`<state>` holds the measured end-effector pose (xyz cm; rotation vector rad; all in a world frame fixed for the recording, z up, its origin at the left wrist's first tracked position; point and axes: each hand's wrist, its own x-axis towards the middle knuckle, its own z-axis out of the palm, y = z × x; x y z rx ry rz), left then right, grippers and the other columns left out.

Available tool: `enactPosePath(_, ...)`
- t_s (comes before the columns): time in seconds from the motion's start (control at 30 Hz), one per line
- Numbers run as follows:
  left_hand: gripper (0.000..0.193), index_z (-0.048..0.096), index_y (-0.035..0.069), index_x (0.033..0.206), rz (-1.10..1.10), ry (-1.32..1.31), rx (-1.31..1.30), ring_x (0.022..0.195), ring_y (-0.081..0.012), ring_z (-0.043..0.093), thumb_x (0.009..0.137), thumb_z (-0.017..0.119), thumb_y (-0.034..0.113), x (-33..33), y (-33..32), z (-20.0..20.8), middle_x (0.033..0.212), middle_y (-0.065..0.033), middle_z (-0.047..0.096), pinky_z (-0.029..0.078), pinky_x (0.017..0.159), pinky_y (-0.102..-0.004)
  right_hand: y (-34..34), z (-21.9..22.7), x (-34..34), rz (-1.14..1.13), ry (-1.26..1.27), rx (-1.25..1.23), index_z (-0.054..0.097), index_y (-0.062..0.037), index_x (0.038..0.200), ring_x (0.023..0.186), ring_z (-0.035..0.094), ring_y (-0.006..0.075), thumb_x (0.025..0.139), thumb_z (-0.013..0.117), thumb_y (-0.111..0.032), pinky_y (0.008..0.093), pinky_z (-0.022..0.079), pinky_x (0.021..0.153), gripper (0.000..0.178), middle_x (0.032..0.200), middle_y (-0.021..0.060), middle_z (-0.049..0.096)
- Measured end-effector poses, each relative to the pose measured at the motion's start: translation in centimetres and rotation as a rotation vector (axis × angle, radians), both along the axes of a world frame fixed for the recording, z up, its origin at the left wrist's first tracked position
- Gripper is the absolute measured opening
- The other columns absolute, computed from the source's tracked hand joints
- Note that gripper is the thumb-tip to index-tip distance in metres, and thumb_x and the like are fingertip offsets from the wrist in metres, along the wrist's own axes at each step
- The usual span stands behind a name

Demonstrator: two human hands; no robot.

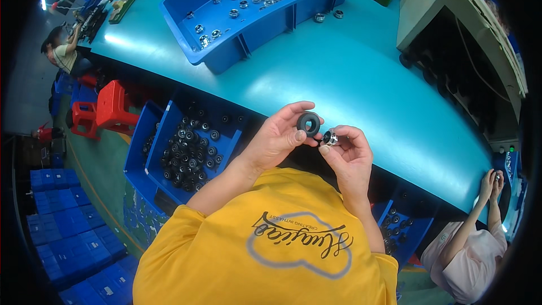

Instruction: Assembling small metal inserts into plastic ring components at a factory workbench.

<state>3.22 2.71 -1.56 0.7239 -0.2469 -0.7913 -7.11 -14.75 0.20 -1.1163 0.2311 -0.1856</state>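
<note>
Between the thumb and fingers of my left hand (285,131) is a black rubber-like ring (308,125), its round hole facing up toward me. Just to its right, my right hand (351,158) pinches a small shiny metal hub (330,138) with a dark centre. The two parts are held close together above the near edge of the table, the hub slightly nearer to me. Whether they touch is hard to tell.
A blue bin (226,51) of shiny metal hubs stands on the teal table (316,73), with two loose hubs (319,17) beside it. Below left, another blue bin (153,164) holds black wheels. A grey open-fronted machine (420,17) stands right. A co-worker (468,254) sits lower right.
</note>
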Motion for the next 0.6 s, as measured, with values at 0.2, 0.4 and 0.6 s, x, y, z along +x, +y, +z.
enactPosePath(0.2,0.060,0.050,0.002,0.148,-0.006,0.015,0.023,0.121,-0.0241,0.066,0.096,0.076,0.014,-0.01,-0.04,-0.11,0.140,-0.0200,0.060,0.057,0.104,-0.0370,0.15,0.29,0.08,-0.003,-0.007,-0.004,0.058,0.0000,0.121,0.108,0.067,0.0139,0.091,0.071,0.012,0.0271,0.056,0.093,0.035,0.117,0.0071,0.062)
enactPosePath(0.4,0.059,0.050,0.003,0.148,-0.003,-0.007,0.046,0.124,-0.0249,0.065,0.096,0.076,0.013,-0.05,-0.10,-0.28,0.141,-0.0210,0.060,0.056,0.107,-0.0396,0.13,0.03,0.22,-0.003,-0.012,-0.010,0.059,-0.0002,0.122,0.105,0.066,0.0124,0.092,0.071,0.010,0.0260,0.055,0.093,0.034,0.114,0.0069,0.064)
enactPosePath(0.6,0.059,0.054,0.002,0.143,0.006,-0.018,0.096,0.125,-0.0245,0.064,0.092,0.081,0.014,-0.26,-0.22,-0.41,0.137,-0.0190,0.063,0.054,0.109,-0.0411,0.24,-0.11,0.24,-0.024,0.030,-0.053,0.060,0.0003,0.121,0.102,0.067,0.0130,0.090,0.074,0.010,0.0261,0.056,0.091,0.035,0.114,0.0063,0.063)
